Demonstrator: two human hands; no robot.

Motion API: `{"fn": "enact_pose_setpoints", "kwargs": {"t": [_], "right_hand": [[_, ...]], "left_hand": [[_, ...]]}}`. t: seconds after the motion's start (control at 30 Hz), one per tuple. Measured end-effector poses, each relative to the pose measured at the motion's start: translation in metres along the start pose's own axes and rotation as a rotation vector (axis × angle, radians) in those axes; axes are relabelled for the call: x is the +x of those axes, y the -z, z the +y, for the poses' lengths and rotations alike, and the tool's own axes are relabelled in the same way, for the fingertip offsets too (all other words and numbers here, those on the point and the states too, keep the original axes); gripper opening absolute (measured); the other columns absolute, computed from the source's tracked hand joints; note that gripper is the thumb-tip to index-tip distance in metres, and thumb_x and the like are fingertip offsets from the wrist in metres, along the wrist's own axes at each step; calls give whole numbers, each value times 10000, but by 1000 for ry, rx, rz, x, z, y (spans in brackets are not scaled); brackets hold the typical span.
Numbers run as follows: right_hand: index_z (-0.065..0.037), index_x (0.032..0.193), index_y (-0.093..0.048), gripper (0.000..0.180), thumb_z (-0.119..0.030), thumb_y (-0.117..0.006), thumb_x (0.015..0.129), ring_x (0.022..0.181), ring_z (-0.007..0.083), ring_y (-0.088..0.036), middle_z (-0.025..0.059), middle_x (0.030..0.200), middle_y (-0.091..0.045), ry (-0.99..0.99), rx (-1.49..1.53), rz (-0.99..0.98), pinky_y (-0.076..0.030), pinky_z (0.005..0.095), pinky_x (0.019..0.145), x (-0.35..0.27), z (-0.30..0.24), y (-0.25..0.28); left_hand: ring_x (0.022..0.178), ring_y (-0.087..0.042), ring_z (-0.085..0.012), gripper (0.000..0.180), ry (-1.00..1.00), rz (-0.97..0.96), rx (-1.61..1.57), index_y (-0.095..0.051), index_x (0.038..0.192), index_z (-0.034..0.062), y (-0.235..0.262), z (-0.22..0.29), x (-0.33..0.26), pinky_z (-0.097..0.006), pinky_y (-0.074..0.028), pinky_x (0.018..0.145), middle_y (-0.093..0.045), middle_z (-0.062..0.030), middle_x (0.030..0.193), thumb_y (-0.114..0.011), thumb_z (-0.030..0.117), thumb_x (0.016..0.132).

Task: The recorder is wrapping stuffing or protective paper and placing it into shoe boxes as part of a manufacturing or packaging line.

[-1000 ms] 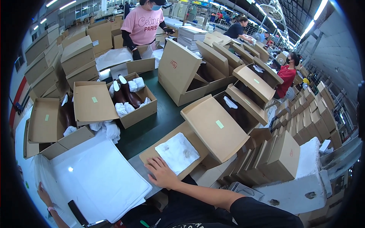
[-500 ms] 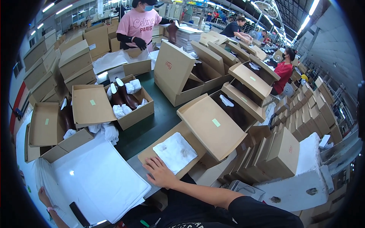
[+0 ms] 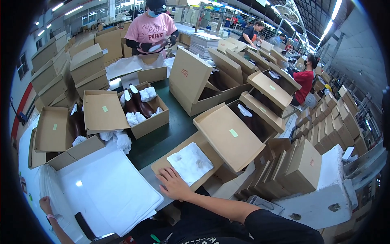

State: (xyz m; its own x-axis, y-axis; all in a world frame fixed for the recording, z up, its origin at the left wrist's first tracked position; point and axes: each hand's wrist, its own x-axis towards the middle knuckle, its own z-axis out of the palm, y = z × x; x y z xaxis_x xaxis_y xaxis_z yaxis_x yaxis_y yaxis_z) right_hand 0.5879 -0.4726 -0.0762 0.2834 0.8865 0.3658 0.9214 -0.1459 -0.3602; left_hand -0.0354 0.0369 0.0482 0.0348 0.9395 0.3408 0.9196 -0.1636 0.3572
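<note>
Right hand [image 3: 174, 185] down flat, fingers loosely spread, touching the brown cardboard panel [image 3: 211, 151]; the white pad [image 3: 190, 164] lay just beyond it! Left hand [image 3: 46, 205] curled beside clear film [image 3: 57, 197], its grip impossible to tell; white sheets [image 3: 107, 189] lay between them.

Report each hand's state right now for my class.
Left hand: fingers curled beside thin white sheeting; grip cannot be told.
Right hand: open, palm down on brown cardboard, holding nothing.

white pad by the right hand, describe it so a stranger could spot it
Near the green worktop's edge, the right hand rests on brown cardboard. The white pad lies there; unlike the smooth paper stack, it is smaller, wrinkled and smudged.
</note>
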Motion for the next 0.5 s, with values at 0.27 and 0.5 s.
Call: {"fn": "enact_pose_setpoints", "kwargs": {"t": [0.27, 0.5], "right_hand": [[-56, 1470, -614, 503, -314, -671, 1042, 1513, 401, -456, 191, 1579, -531, -3, -4, -14, -303, 545, 1338, 1, -1, -2], [-60, 1460, -609, 499, -308, -679, 1033, 1500, 418, -457, 195, 1574, -528, -12, -6, -8, -313, 552, 1329, 1, 1, -2]], "left_hand": [[1136, -760, -382, 363, -56, -80, 119, -760, 1218, -92, 14, -9, 15, -465, -570, 992, -789, -267, 1220, -657, 245, 1136], [1306, -678, -404, 411, -65, -181, 259, -635, 1412, -45, 18, 20, 20, -521, -521, 1129, -719, -224, 1382, -681, 243, 1123]]}}
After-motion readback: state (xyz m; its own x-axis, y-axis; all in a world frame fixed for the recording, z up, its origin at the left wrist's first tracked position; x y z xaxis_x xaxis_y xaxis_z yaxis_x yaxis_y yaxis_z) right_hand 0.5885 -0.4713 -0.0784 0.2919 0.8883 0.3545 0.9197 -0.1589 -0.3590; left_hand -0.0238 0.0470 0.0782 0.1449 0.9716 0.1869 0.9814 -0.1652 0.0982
